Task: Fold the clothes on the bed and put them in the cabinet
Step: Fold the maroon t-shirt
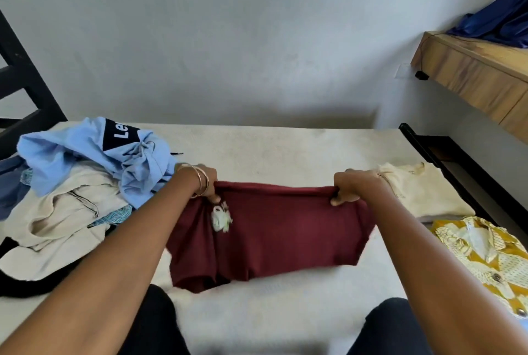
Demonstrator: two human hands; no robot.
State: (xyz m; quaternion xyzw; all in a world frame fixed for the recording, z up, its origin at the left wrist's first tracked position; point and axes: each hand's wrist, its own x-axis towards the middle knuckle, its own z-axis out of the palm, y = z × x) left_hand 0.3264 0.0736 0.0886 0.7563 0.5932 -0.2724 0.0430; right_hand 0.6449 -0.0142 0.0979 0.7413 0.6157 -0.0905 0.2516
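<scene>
Gripping maroon garment (pixel 285 229) by top edge, left hand (pixel 206 183) and right hand (pixel 350 187) pinch opposite corners (bangles on left wrist), cloth held above bed (pixel 285 151); unfolded pile (pixel 80 183) at left.

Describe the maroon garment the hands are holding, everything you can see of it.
The maroon garment looks like soft knit cloth, dark red, with a small white and green motif near its left side. It is stretched wide, partly folded, its lower part hanging onto the cream bed. The left hand and the right hand each grip its top edge at opposite ends. Its edges are blurred.
</scene>
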